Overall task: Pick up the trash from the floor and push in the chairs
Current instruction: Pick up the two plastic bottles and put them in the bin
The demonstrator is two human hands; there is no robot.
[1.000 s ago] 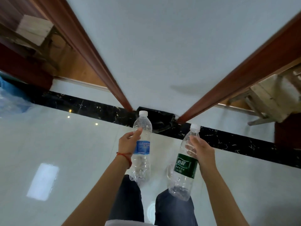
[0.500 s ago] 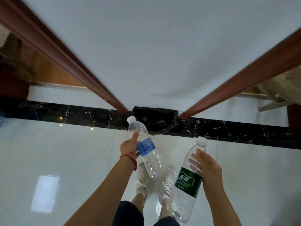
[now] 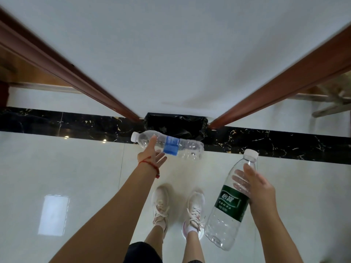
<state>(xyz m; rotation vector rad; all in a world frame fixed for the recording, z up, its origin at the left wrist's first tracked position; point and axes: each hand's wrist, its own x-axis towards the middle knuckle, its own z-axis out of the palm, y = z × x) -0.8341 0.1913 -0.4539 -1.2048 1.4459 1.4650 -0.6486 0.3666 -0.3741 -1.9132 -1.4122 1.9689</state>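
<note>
Left hand (image 3: 152,155), a red string bracelet (image 3: 150,165) at its wrist, fingers spread and straight, touching the clear plastic bottle with a blue label (image 3: 168,147); the bottle lies sideways, cap to the left, in front of the black bag-lined bin (image 3: 174,126) at the wall. Centre: pale sneakers (image 3: 161,207) on glossy white floor tiles (image 3: 57,168). Right hand (image 3: 260,190) grips the upper body of the clear plastic bottle with a green label (image 3: 230,204), tilted, cap uppermost.

- Floor (image 3: 57,168): glossy pale tile, with a black marble band (image 3: 76,124) veined in gold running across it.
- Bin with black liner (image 3: 174,126) stands on the band, against the white wall.
- Two pale sneakers (image 3: 160,207) stand on the tile, near the bin.
- Bright rectangular glare patch (image 3: 54,215) on the tile, left side.
</note>
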